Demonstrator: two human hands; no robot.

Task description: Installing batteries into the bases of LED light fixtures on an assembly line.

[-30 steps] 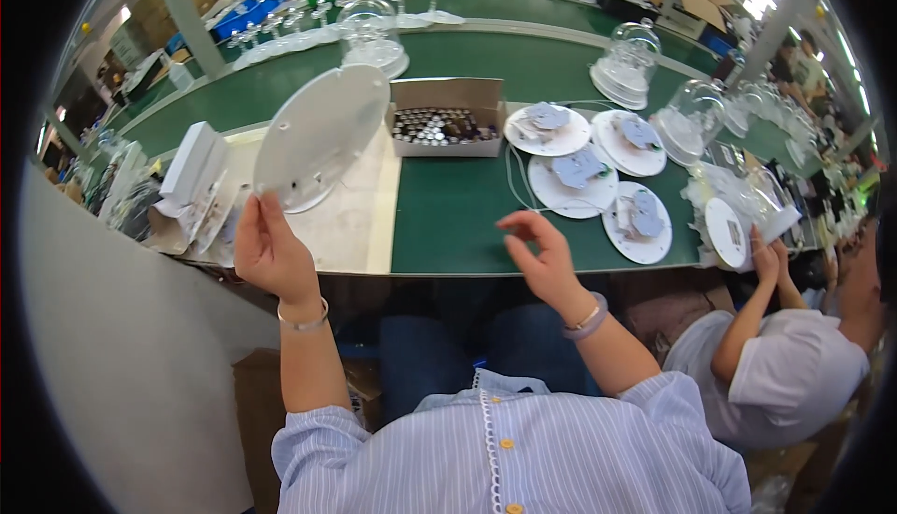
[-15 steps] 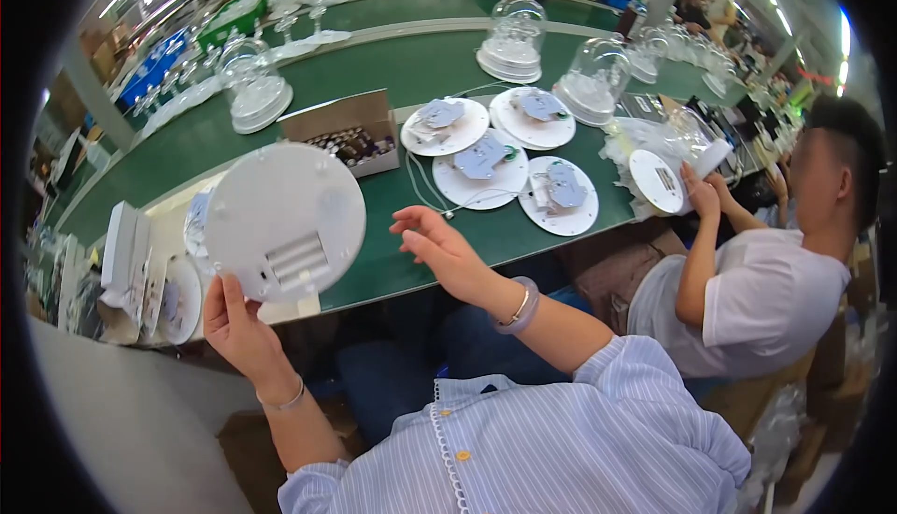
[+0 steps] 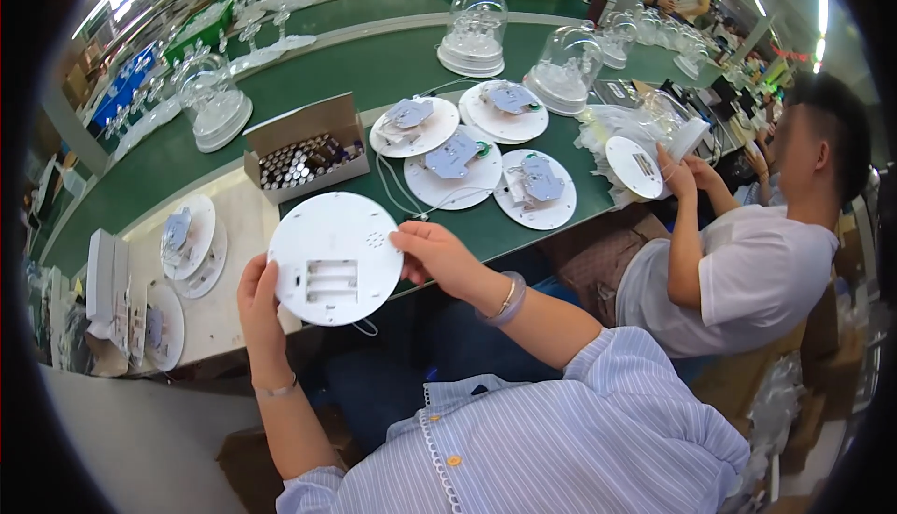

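Note:
A round white plastic base [image 3: 329, 224] is held up between both hands above the table's front edge. Its face has a rectangular battery compartment [image 3: 333, 281] with three bare slots, a small dark switch opening and a cluster of little holes. My left hand [image 3: 260, 308] grips the left rim, thumb in front. On the right rim, my right hand [image 3: 432, 250] pinches the base with its thumb over the face and its fingers behind. A thin white cord [image 3: 366, 329] hangs below it. Behind the base stands an open cardboard box [image 3: 322, 178] of upright batteries.
Several white discs with grey boards [image 3: 455, 178] and cords lie beyond my right hand. More discs [image 3: 192, 245] sit on a pale board at left. Glass domes [image 3: 474, 23] stand along the green table [image 3: 374, 65]. At right, a co-worker [image 3: 747, 243] holds another disc.
The base has come down and right, closer to me, and its face now points more toward me. My right hand, formerly apart with fingers raised, now grips its right rim.

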